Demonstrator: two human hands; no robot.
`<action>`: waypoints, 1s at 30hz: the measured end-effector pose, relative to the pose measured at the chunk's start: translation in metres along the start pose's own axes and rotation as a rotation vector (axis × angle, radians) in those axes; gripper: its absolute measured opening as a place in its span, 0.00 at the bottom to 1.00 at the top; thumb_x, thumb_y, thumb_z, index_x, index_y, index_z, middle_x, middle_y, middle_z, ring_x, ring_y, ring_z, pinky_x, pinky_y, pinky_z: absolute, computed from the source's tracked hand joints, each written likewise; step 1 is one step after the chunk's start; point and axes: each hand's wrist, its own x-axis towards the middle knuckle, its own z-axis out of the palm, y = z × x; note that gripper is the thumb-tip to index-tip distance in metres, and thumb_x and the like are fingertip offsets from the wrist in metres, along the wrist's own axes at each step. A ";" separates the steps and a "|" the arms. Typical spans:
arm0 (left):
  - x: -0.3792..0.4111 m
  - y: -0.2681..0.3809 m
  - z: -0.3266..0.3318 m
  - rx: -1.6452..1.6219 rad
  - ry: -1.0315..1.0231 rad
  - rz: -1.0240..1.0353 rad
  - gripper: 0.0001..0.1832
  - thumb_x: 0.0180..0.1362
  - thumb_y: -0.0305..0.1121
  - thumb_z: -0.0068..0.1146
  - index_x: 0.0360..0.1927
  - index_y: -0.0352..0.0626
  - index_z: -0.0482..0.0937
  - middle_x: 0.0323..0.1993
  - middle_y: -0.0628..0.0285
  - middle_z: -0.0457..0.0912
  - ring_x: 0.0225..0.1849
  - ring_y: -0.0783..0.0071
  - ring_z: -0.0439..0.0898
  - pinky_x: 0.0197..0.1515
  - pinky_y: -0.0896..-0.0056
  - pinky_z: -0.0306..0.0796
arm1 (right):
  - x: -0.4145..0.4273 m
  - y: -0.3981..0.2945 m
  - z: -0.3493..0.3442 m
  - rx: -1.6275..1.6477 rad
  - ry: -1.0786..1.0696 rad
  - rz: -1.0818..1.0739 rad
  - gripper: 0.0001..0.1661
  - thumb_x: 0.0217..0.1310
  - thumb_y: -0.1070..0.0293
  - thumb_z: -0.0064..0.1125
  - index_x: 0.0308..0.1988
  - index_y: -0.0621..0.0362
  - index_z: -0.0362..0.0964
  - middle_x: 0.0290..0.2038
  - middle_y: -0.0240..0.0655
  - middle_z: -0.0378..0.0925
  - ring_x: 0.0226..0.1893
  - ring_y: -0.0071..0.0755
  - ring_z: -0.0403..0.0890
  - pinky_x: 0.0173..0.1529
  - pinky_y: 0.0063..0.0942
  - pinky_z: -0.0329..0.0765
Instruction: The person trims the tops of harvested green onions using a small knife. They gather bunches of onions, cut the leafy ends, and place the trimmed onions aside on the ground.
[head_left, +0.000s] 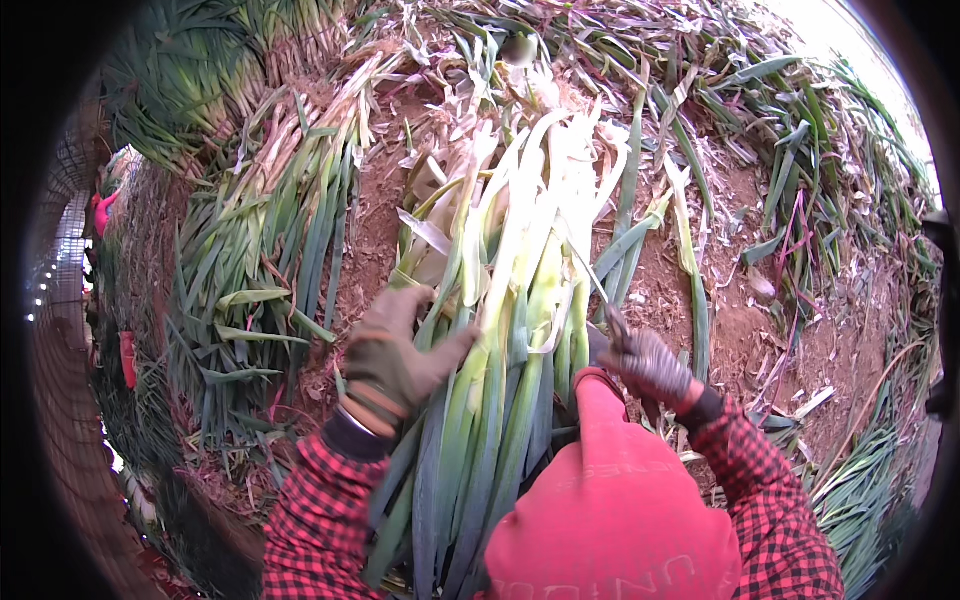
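A bundle of large green onions or leeks (517, 300) lies before me, pale stems pointing away and green leaves running back under my arms. My left hand (405, 352), in an olive work glove, is against the bundle's left side. Its thumb is spread over the stalks, and its fingers are partly hidden. In my right hand (649, 364), also gloved, is the dark handle of a knife. The thin knife blade (589, 266) slants up and left, over the right-hand stalks. Strong glare washes out the white stem ends.
To the left lies another pile of green onions (277, 217), with tied bundles (195, 75) behind it. Discarded leaves (810, 142) heap up at the right over reddish soil (742, 330). Red cloth (615, 517) bearing writing covers the lower middle.
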 end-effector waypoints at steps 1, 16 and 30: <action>0.013 -0.014 0.000 -0.108 -0.006 -0.053 0.29 0.49 0.46 0.71 0.48 0.34 0.77 0.36 0.58 0.79 0.33 0.74 0.75 0.37 0.72 0.71 | -0.012 0.001 0.004 -0.014 0.000 0.025 0.19 0.60 0.55 0.64 0.29 0.61 0.73 0.14 0.30 0.69 0.13 0.22 0.70 0.18 0.25 0.67; 0.080 -0.327 0.036 0.382 0.229 -0.700 0.67 0.28 0.43 0.79 0.73 0.65 0.45 0.72 0.52 0.53 0.74 0.54 0.48 0.75 0.53 0.46 | -0.032 -0.004 0.042 0.083 0.147 0.300 0.20 0.57 0.55 0.64 0.28 0.61 0.70 0.20 0.33 0.67 0.24 0.25 0.65 0.31 0.32 0.65; -0.043 -0.247 0.012 0.147 -0.325 -0.693 0.27 0.41 0.50 0.71 0.41 0.42 0.83 0.40 0.49 0.84 0.43 0.51 0.83 0.48 0.57 0.76 | -0.026 -0.010 0.042 0.296 0.109 0.379 0.20 0.52 0.57 0.69 0.36 0.59 0.70 0.31 0.29 0.72 0.34 0.23 0.71 0.40 0.25 0.68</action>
